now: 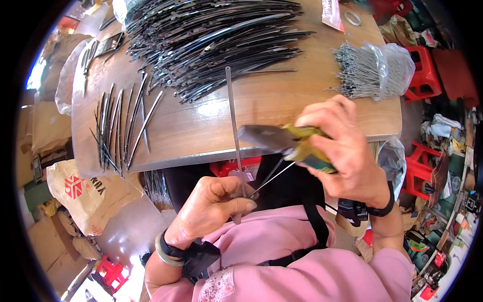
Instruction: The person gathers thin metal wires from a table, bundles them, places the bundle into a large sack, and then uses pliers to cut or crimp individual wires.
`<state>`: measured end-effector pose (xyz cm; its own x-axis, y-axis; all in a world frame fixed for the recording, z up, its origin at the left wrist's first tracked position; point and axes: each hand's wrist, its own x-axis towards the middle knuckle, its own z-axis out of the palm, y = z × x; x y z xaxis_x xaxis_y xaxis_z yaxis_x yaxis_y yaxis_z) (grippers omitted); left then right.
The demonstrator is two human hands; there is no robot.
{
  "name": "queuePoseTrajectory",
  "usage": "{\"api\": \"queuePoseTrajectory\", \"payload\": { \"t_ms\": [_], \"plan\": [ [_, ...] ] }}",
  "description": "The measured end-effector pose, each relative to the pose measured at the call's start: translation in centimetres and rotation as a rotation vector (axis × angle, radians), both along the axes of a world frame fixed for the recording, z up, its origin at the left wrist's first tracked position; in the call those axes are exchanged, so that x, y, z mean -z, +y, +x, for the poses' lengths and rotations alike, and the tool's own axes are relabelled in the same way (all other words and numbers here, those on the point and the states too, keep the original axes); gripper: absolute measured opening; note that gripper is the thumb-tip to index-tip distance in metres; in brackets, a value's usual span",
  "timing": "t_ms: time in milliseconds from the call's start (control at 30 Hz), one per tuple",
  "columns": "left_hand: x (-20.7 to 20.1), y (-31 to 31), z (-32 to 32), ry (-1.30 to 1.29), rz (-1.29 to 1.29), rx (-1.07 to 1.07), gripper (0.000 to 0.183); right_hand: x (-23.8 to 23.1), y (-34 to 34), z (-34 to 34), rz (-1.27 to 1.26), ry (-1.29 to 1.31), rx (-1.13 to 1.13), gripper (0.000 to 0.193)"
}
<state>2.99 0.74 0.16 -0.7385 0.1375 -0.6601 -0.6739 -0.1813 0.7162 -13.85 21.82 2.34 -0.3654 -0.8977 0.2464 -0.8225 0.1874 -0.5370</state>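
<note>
My left hand [211, 204] is closed in a pinch over my lap, just off the table's front edge. Out of its fingertips a long thin grey strip [232, 110] rises almost upright. A thin pale wire [274, 176] slants from the same fingertips toward the pliers. My right hand [347, 148] is wrapped round pliers [266, 138] with yellow-green handles, their dark head blurred and pointing left, close to the strip. Whether the jaws grip the wire is hard to make out. On the wooden table [211, 116], a smaller group of dark strips [121, 126] lies at the left.
A large heap of black strips [201, 45] covers the table's far side. At the right edge lies a bundle of grey wires [357, 70] in clear plastic. A ring [352, 18] lies at the far right; scissors [89, 55] at the far left. Red stools [422, 73] stand to the right.
</note>
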Motion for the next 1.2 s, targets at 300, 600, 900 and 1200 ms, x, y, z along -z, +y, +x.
{"api": "queuePoseTrajectory", "payload": {
  "t_ms": [300, 600, 900, 1200],
  "plan": [
    [-0.4, -0.9, -0.5, 0.045, 0.022, 0.058, 0.013, 1.5, -1.0, 1.6, 0.018, -0.068, -0.010, 0.021],
    [0.1, 0.7, -2.4, -0.082, 0.286, 0.008, 0.021, 1.3, -0.8, 3.1, 0.047, -0.092, -0.047, 0.026],
    [1.1, 3.0, -0.2, 0.063, 0.496, -0.499, 0.019, 1.5, 3.0, 2.9, -0.019, -0.106, 0.214, 0.027],
    [-0.7, 3.9, -0.5, 0.209, 0.270, -0.575, 0.011, 2.1, 3.4, 4.7, 0.063, -0.612, 0.055, 0.040]
  ]
}}
